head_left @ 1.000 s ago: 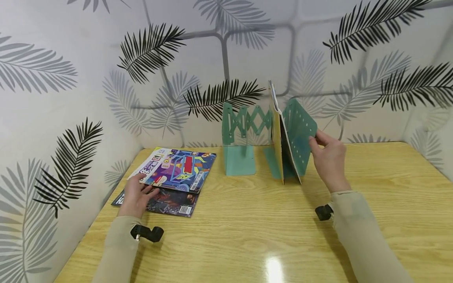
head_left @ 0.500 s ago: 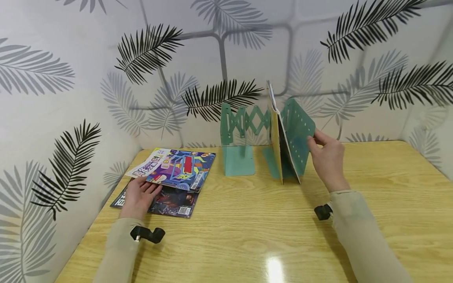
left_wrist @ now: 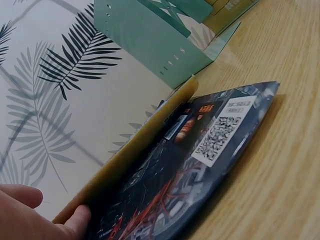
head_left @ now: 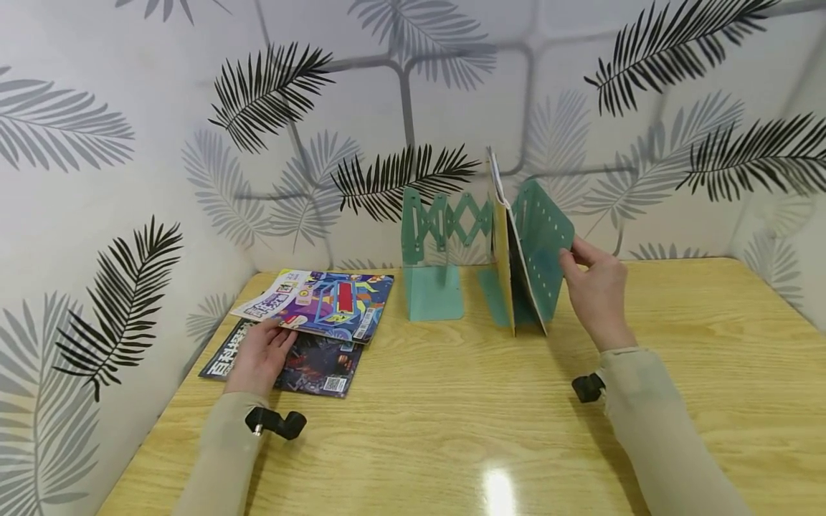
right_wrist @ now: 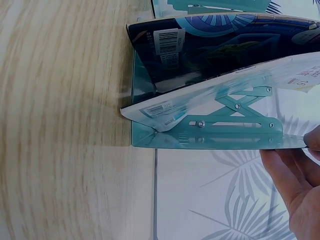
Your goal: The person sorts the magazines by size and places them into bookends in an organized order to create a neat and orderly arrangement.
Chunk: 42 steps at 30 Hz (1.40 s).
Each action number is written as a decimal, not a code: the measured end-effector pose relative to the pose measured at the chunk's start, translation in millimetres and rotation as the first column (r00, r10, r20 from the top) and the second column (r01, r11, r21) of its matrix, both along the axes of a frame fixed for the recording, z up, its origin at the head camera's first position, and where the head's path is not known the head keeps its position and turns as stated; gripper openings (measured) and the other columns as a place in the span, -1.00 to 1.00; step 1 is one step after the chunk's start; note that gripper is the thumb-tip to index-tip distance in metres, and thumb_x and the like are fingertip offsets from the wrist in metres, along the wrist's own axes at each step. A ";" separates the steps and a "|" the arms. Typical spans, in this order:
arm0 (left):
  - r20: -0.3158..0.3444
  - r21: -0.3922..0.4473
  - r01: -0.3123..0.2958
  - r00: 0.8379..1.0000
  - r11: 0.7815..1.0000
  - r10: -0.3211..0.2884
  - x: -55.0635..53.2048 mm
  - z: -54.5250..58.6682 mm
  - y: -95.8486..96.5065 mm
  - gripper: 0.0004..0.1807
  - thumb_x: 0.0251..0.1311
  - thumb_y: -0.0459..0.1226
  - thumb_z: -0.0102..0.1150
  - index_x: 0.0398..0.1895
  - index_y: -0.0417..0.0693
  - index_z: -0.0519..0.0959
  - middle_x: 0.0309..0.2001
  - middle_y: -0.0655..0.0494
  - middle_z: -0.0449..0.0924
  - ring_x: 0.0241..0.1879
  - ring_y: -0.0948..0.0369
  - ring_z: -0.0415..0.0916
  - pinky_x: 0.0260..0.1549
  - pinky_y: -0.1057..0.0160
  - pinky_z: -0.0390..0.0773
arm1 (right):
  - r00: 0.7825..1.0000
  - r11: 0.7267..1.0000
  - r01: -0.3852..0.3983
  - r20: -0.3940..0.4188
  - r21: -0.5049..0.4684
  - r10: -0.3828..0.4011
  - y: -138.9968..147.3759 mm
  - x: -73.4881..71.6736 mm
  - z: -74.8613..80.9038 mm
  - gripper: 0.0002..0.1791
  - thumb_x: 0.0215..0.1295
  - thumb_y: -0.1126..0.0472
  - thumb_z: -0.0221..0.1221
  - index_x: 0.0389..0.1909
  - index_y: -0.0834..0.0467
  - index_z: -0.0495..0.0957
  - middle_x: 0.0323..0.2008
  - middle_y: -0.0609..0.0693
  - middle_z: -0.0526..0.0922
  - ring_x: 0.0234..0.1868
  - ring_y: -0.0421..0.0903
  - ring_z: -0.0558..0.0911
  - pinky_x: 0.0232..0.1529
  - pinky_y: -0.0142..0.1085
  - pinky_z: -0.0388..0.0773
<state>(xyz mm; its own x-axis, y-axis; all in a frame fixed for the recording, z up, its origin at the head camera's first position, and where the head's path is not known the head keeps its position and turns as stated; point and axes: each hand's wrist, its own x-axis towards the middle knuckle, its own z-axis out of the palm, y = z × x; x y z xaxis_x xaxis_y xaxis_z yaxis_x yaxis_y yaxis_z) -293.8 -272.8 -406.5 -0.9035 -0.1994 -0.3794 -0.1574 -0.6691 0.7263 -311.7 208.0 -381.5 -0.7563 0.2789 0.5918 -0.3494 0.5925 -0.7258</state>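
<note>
At the left of the table, my left hand (head_left: 259,356) grips the near edge of a purple magazine (head_left: 335,304), lifted off a dark magazine (head_left: 315,367) beneath. In the left wrist view, a fingertip goes under the raised magazine's edge (left_wrist: 137,145) with the thumb above. The dark magazine's QR code (left_wrist: 218,140) shows below it. My right hand (head_left: 596,292) pinches the right end plate (head_left: 547,247) of a green expanding book stand. Magazines (head_left: 503,244) stand on end in it, leaning apart at the bottom; the right wrist view shows their barcode labels (right_wrist: 168,42).
The stand's left end plate (head_left: 414,236) and its base (head_left: 437,297) are at the table's back edge. A crisscross lattice (head_left: 457,221) joins the two end plates. Leaf-patterned wall covering (head_left: 297,179) rises behind and left of the wooden table (head_left: 426,423).
My left hand has shifted slightly right and taken hold of the purple magazine's near edge, which has moved back and uncovered more of the dark one. My right hand stays on the stand.
</note>
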 end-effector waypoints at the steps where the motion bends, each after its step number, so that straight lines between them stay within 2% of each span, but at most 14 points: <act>1: -0.001 -0.003 0.003 1.000 1.000 -0.003 -0.3 -0.3 0.5 -0.27 0.50 -0.38 -0.29 0.58 0.00 -0.34 0.56 0.03 -0.31 0.50 0.20 -0.18 0.36 0.26 0.09 | 1.000 1.000 0.001 0.000 0.003 -0.001 0.1 0.1 -0.4 -0.63 0.42 0.16 0.13 0.21 0.09 0.57 -0.13 0.14 0.72 -0.12 0.02 0.69 -0.45 -0.62 0.39; 7: -0.010 -0.040 0.021 1.000 0.999 -0.022 -1.1 -0.7 5.1 -0.32 0.49 -0.41 -0.25 0.58 -0.10 -0.20 0.55 -0.02 -0.17 0.48 0.17 -0.07 0.36 0.23 0.10 | 1.000 1.000 0.007 -0.001 0.006 -0.007 0.3 0.6 -2.9 -0.63 0.42 0.17 0.13 0.20 0.10 0.58 -0.13 0.14 0.72 -0.13 0.02 0.68 -0.49 -0.59 0.38; 11: -0.016 -0.065 0.011 1.000 0.998 -0.012 -3.0 -0.9 7.6 -0.33 0.47 -0.45 -0.22 0.57 -0.13 -0.13 0.53 -0.05 -0.05 0.45 0.16 0.04 0.35 0.20 0.13 | 1.000 1.000 0.007 -0.005 0.001 -0.007 0.2 -0.2 -4.1 -0.63 0.42 0.18 0.13 0.19 0.11 0.59 -0.13 0.14 0.72 -0.12 0.02 0.68 -0.48 -0.59 0.38; 16: -0.054 -0.065 -0.080 0.996 0.995 0.076 -9.0 -4.4 14.7 -0.17 0.39 -0.55 -0.16 0.58 0.04 -0.26 0.52 -0.06 -0.07 0.45 0.12 0.05 0.35 0.19 0.16 | 1.000 1.000 0.007 -0.010 -0.006 -0.007 -1.0 -1.7 -5.2 -0.64 0.41 0.18 0.14 0.18 0.11 0.60 -0.14 0.14 0.72 -0.12 0.01 0.68 -0.45 -0.58 0.39; 18: -0.067 -0.064 -0.119 0.991 0.991 0.115 -12.3 -7.0 17.7 -0.05 0.36 -0.57 -0.12 0.57 0.16 -0.40 0.53 -0.06 -0.11 0.46 0.12 0.04 0.34 0.21 0.17 | 1.000 1.000 0.003 -0.009 -0.012 -0.004 -1.8 -2.1 -5.5 -0.64 0.41 0.17 0.14 0.18 0.11 0.60 -0.14 0.13 0.72 -0.13 0.00 0.67 -0.44 -0.57 0.39; 21: -0.068 -0.066 -0.156 0.986 0.986 0.151 -16.5 -11.9 19.0 0.03 0.34 -0.58 -0.11 0.54 0.21 -0.53 0.53 -0.07 -0.12 0.45 0.12 0.06 0.32 0.24 0.20 | 1.000 1.000 -0.001 0.000 -0.020 0.001 -3.1 -1.7 -6.6 -0.64 0.41 0.17 0.14 0.18 0.11 0.60 -0.14 0.13 0.72 -0.12 0.00 0.67 -0.41 -0.58 0.40; 23: -0.062 -0.063 -0.160 0.986 0.985 0.156 -17.8 -14.3 17.9 0.01 0.34 -0.59 -0.12 0.56 0.15 -0.51 0.53 -0.07 -0.10 0.44 0.12 0.08 0.30 0.26 0.22 | 1.000 1.000 -0.001 0.003 -0.019 0.001 -3.3 -1.2 -7.4 -0.64 0.41 0.17 0.14 0.19 0.12 0.59 -0.14 0.14 0.72 -0.12 0.00 0.67 -0.41 -0.58 0.40; 29: -0.067 -0.090 -0.130 0.990 0.987 0.125 -20.3 -17.6 10.4 -0.25 0.30 -0.64 -0.17 0.53 -0.27 -0.09 0.47 -0.16 0.06 0.39 0.09 0.18 0.21 0.29 0.36 | 1.000 1.000 0.005 -0.014 -0.004 -0.005 -2.9 -1.8 -5.6 -0.64 0.41 0.18 0.14 0.17 0.13 0.60 -0.13 0.15 0.72 -0.11 0.02 0.68 -0.42 -0.57 0.38; 33: -0.037 -0.163 -0.111 0.994 0.980 0.107 -20.2 -14.3 9.1 -0.30 0.30 -0.61 -0.14 0.51 -0.32 -0.02 0.44 -0.19 0.15 0.31 0.11 0.30 0.14 0.27 0.43 | 1.000 1.000 0.001 -0.020 0.002 -0.001 -2.2 -2.5 -3.3 -0.64 0.42 0.19 0.13 0.17 0.14 0.60 -0.13 0.15 0.72 -0.12 0.02 0.67 -0.39 -0.59 0.39; 37: 0.021 -0.267 -0.089 0.995 0.960 0.098 -18.6 -11.5 10.3 -0.36 0.33 -0.54 -0.08 0.47 -0.33 0.08 0.25 -0.16 0.42 0.00 0.17 0.59 -0.01 0.21 0.55 | 1.000 1.000 0.002 -0.026 0.000 -0.002 -0.8 -2.2 -2.3 -0.65 0.42 0.19 0.13 0.17 0.14 0.60 -0.12 0.15 0.72 -0.12 0.02 0.67 -0.36 -0.60 0.39; 39: 0.026 -0.298 -0.097 0.994 0.950 0.110 -17.9 -11.0 11.4 -0.38 0.32 -0.52 -0.06 0.45 -0.32 0.12 0.05 -0.10 0.58 -0.18 0.20 0.67 -0.09 0.19 0.60 | 1.000 1.000 0.004 -0.026 -0.002 -0.004 0.0 -2.0 -2.1 -0.65 0.42 0.19 0.13 0.17 0.14 0.61 -0.12 0.14 0.72 -0.13 0.01 0.67 -0.37 -0.59 0.39; 42: 0.005 -0.320 -0.130 0.990 0.938 0.138 -17.3 -10.8 13.8 -0.39 0.26 -0.54 -0.04 0.41 -0.34 0.17 -0.25 0.03 0.67 -0.31 0.20 0.70 -0.18 0.18 0.64 | 1.000 1.000 0.010 -0.026 -0.003 -0.010 1.2 -1.6 -2.3 -0.65 0.42 0.19 0.13 0.17 0.13 0.61 -0.13 0.14 0.72 -0.13 0.01 0.67 -0.37 -0.58 0.39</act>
